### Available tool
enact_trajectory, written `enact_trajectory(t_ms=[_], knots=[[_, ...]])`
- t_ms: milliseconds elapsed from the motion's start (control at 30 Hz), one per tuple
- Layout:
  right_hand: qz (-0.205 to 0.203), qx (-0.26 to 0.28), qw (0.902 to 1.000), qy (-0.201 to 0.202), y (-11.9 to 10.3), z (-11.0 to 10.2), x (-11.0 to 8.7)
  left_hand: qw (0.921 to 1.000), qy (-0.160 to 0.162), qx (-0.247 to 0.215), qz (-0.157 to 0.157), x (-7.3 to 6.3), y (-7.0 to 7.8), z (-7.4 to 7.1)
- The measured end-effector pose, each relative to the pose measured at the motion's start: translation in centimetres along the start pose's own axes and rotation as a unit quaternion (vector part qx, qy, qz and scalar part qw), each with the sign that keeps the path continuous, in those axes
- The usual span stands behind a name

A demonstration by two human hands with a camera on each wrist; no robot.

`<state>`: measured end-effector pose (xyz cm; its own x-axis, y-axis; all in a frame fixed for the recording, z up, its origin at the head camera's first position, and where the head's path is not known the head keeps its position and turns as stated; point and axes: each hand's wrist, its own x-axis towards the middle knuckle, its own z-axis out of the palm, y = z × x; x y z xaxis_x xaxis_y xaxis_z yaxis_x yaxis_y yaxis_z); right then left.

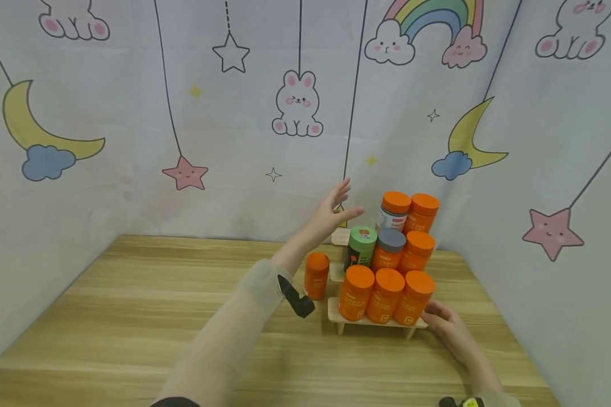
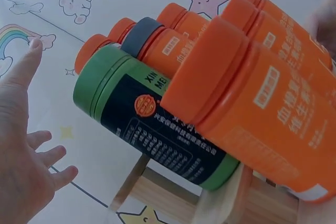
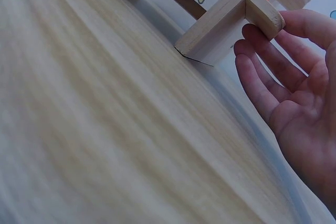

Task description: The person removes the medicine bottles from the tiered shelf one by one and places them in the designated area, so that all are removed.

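A three-tier wooden stand (image 1: 340,237) holds several jars in stepped rows. Orange jars (image 1: 384,297) fill its lowest tier. On the middle tier are a green-lidded jar (image 1: 360,251), a grey-lidded orange jar (image 1: 388,251) and another orange one. The top tier carries an orange-lidded jar with a white label (image 1: 393,215) beside an orange jar (image 1: 422,213). My left hand (image 1: 328,217), fingers spread and holding nothing, is raised by the top tier's left end. With its fingertips, my right hand (image 3: 304,77) grips the right end of the lowest tier.
One orange jar (image 1: 316,277) stands on the wood-grain table (image 1: 183,316), just left of the stand. Behind the table hangs a pale cloth wall (image 1: 244,198) printed with rabbits, stars and moons. Similar cloth closes off both sides.
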<state>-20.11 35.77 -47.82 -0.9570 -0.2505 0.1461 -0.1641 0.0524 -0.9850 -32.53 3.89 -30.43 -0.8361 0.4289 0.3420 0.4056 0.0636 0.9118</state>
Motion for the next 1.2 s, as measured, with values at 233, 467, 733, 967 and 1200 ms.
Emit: enact_trajectory(t_ms=[233,467,733,967,1200], knots=[[-0.013,0.015,0.9997,-0.011,0.1,-0.3,0.1,0.9995,-0.032,0.005,-0.003,1.4,1.6,1.6],[-0.017,0.017,0.9996,-0.013,0.0,-0.1,0.0,0.9981,-0.059,-0.004,-0.021,2.2,2.9,3.3],[0.001,0.006,1.0000,-0.003,0.0,0.0,0.1,0.9975,-0.060,0.025,-0.029,2.8,3.0,4.3],[0.001,0.007,1.0000,-0.003,0.0,0.0,0.1,0.9962,-0.065,0.045,-0.037,2.9,3.0,4.7],[0.008,0.008,0.9999,-0.001,-0.3,0.1,-0.1,0.9934,-0.077,0.080,-0.029,3.3,2.9,5.1]])
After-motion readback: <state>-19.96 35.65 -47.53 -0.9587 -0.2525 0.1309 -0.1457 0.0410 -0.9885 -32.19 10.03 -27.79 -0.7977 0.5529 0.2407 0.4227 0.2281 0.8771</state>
